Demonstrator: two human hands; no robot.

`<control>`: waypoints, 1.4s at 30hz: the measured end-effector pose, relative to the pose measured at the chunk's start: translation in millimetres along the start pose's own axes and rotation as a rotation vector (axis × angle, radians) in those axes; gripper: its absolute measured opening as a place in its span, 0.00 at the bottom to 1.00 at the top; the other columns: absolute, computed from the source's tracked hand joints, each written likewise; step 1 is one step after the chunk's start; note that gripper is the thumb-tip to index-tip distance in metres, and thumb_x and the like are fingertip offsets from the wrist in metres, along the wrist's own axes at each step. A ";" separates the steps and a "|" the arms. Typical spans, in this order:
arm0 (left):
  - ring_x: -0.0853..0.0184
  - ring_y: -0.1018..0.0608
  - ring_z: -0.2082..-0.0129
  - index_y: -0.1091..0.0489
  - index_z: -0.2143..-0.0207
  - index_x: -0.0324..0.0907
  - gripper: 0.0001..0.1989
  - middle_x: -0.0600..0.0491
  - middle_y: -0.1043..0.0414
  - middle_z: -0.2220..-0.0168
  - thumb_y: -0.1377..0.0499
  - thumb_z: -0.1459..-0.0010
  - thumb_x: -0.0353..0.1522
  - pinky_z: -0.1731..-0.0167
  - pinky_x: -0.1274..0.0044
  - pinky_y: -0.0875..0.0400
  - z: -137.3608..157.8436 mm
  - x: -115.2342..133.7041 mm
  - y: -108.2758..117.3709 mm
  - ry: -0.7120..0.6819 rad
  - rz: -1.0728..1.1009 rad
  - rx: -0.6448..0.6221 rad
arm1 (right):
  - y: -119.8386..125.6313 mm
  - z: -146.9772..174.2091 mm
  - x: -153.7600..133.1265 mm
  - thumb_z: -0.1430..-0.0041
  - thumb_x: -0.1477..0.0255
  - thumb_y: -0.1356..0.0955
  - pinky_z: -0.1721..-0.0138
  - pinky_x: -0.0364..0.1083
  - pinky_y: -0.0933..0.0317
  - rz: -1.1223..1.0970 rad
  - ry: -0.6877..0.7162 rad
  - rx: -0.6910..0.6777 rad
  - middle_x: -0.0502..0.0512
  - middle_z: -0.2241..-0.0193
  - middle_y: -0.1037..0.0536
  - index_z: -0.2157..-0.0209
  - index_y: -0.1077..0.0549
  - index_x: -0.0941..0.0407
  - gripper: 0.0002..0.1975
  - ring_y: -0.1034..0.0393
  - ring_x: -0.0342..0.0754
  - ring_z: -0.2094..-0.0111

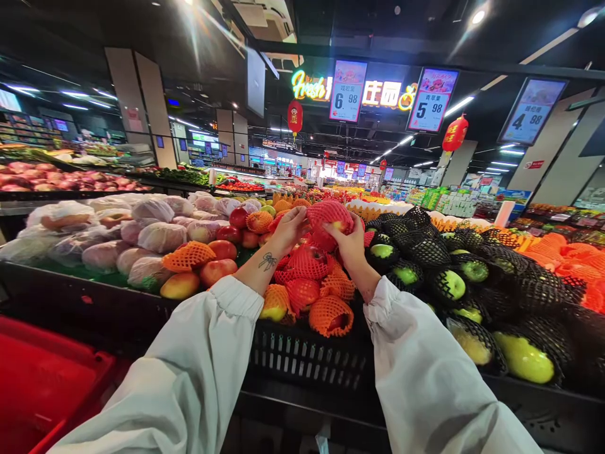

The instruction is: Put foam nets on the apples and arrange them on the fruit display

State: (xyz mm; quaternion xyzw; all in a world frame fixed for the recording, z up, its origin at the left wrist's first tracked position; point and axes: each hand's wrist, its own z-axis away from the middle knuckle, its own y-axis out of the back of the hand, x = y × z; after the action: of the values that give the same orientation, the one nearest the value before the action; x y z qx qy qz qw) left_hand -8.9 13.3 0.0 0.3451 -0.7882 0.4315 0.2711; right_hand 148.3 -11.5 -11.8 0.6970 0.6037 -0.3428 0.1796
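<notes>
My right hand (350,241) is wrapped round an apple in a red foam net (331,217), held above the heap in the middle. A patch of yellowish skin shows through an opening in the net by the thumb. My left hand (290,228) is closed in a pinch at the left edge of the same net; its fingertips are partly hidden. Below the hands lie red apples in red foam nets (307,263) and several in orange foam nets (331,315). They rest in a black slotted crate (307,362).
Left of the crate are bare red apples (220,271) and plastic-wrapped pale pink fruit (161,238). Green apples in black foam nets (454,284) are piled on the right. A red basket (42,384) stands low at the left. Price signs (348,91) hang overhead.
</notes>
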 end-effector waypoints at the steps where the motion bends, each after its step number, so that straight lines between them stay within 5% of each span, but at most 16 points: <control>1: 0.73 0.23 0.72 0.29 0.69 0.42 0.14 0.57 0.24 0.71 0.26 0.47 0.36 0.70 0.82 0.28 -0.5 0.1 0.0 0.000 0.005 0.012 | -0.5 0.9 -2.0 0.60 0.57 0.19 0.42 0.56 0.32 -0.006 -0.010 -0.014 0.59 0.49 0.23 0.50 0.31 0.53 0.37 0.25 0.54 0.49; 7: 0.74 0.25 0.76 0.31 0.69 0.41 0.16 0.59 0.27 0.74 0.26 0.49 0.34 0.72 0.82 0.30 -6.2 -4.9 6.5 0.011 -0.012 0.102 | -1.6 7.4 -11.4 0.60 0.58 0.18 0.41 0.59 0.30 -0.056 0.030 -0.118 0.60 0.48 0.22 0.47 0.30 0.53 0.39 0.25 0.57 0.47; 13: 0.73 0.24 0.73 0.29 0.63 0.41 0.18 0.57 0.26 0.70 0.26 0.52 0.36 0.70 0.81 0.29 -10.6 -12.0 17.2 0.018 -0.175 0.018 | 1.3 10.0 -15.3 0.55 0.57 0.19 0.40 0.63 0.31 -0.050 0.087 -0.200 0.59 0.42 0.24 0.32 0.39 0.47 0.51 0.25 0.58 0.44; 17: 0.65 0.20 0.59 0.29 0.56 0.42 0.20 0.50 0.22 0.57 0.30 0.50 0.35 0.56 0.73 0.24 -12.7 -13.3 21.0 -0.144 -0.458 -0.024 | 2.1 6.7 -14.1 0.54 0.56 0.20 0.32 0.62 0.40 0.007 0.123 -0.143 0.58 0.37 0.27 0.35 0.33 0.49 0.45 0.31 0.57 0.37; 23: 0.53 0.30 0.36 0.31 0.40 0.43 0.34 0.44 0.30 0.37 0.34 0.53 0.29 0.35 0.59 0.34 -8.8 -9.6 22.5 -0.441 -0.976 -0.157 | 0.7 3.8 -7.3 0.54 0.54 0.20 0.35 0.62 0.35 0.004 0.067 -0.089 0.58 0.42 0.22 0.40 0.28 0.52 0.41 0.26 0.57 0.42; 31: 0.48 0.36 0.29 0.41 0.30 0.42 0.49 0.42 0.40 0.29 0.31 0.55 0.30 0.30 0.56 0.43 4.6 -2.5 16.8 -0.322 -1.042 -0.267 | 1.2 2.1 -4.6 0.57 0.56 0.19 0.35 0.62 0.35 0.076 0.046 -0.042 0.59 0.43 0.21 0.42 0.27 0.54 0.40 0.26 0.57 0.42; 42: 0.50 0.32 0.32 0.38 0.33 0.45 0.48 0.41 0.35 0.32 0.25 0.54 0.44 0.31 0.56 0.40 9.5 3.1 10.2 -0.582 -1.113 -0.264 | 3.6 6.3 -15.8 0.57 0.52 0.20 0.35 0.61 0.36 0.195 0.103 -0.097 0.59 0.43 0.20 0.42 0.27 0.53 0.42 0.25 0.58 0.42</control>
State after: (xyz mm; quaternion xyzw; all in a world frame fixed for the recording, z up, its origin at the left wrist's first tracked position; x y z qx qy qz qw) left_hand -20.0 8.1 -7.4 0.7693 -0.5789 0.0141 0.2698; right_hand 149.6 -27.8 -5.9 0.7597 0.5571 -0.2580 0.2144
